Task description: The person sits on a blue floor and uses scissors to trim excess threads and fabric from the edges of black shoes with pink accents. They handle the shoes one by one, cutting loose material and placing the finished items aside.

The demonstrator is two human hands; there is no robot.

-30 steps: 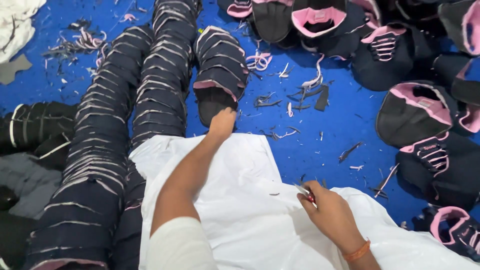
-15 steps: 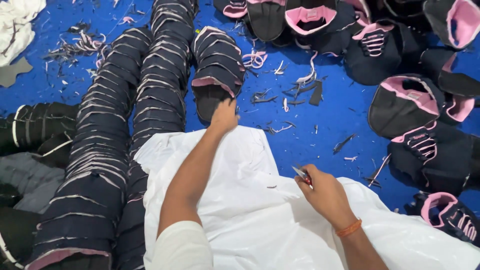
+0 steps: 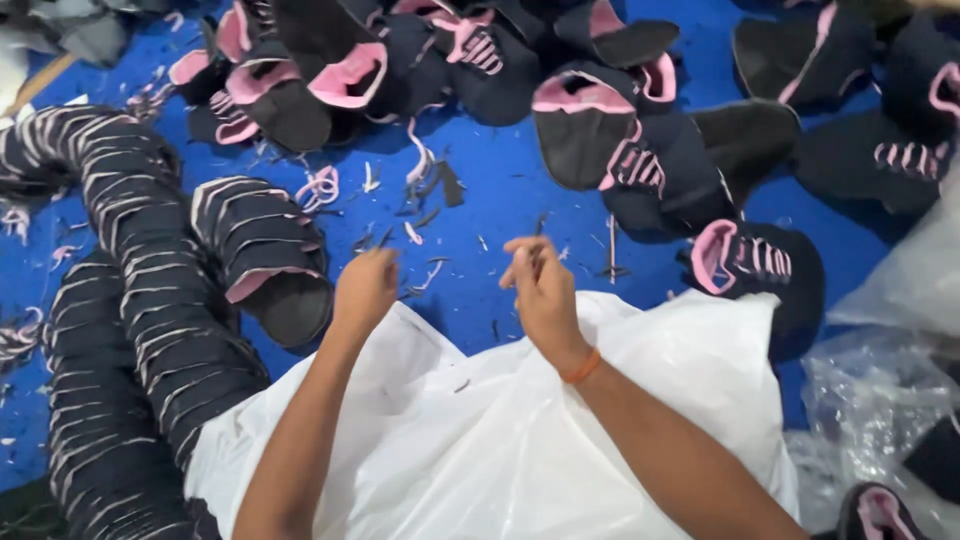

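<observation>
My left hand hovers over the far edge of the white plastic sheet that covers my lap. Its fingers are curled under and nothing shows in them. It sits just right of a short stack of black shoe uppers with pink lining and does not touch it. My right hand is close beside it, fingers pinched together around a small metal tool that is mostly hidden. An orange band is on that wrist.
Long rows of stacked black uppers curve along the left. Loose black-and-pink uppers are piled across the top and right, one near my right hand. Thread and fabric scraps litter the blue surface. Clear plastic bags lie at right.
The view has shifted right and forward. My left hand came off the short stack and drew back. My right hand rose from the sheet toward the left hand.
</observation>
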